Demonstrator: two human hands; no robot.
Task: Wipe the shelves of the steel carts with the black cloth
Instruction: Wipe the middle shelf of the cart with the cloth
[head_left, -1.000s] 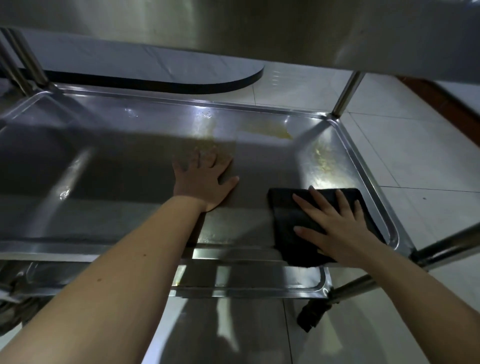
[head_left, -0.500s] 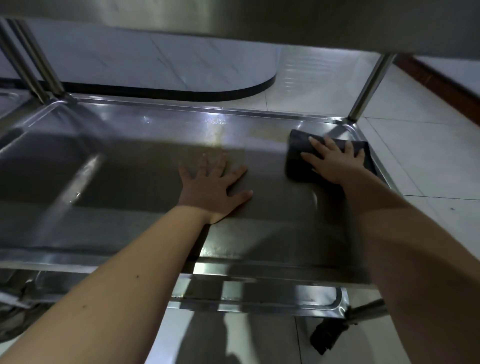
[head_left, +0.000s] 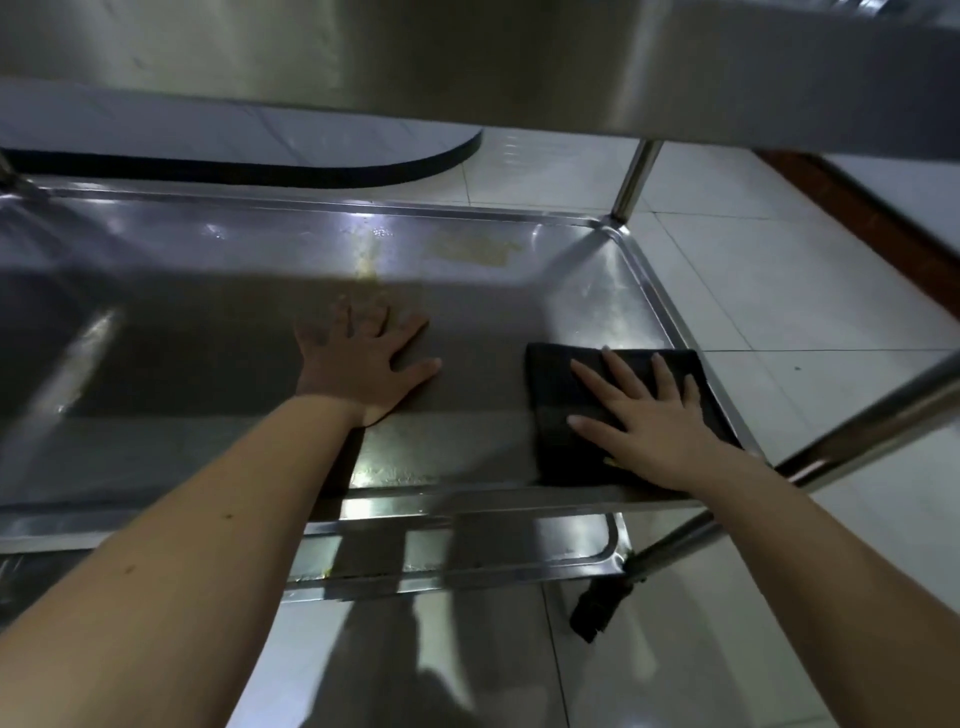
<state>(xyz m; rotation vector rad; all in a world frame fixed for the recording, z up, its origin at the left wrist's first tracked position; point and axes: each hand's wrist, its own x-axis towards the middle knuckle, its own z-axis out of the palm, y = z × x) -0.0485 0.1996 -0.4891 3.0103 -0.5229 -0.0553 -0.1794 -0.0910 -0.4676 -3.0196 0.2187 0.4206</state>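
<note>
underneath, stained steel shelf (head_left: 467, 270) over pale floor tiles (head_left: 753, 270)

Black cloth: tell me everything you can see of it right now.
The black cloth looks like soft, matte fabric, seemingly folded into a flat rectangle. It lies on the steel shelf near the front right corner, close to the raised right rim. The right hand presses flat on it with straight, spread fingers, covering its middle; only its edges and left part show.
</note>
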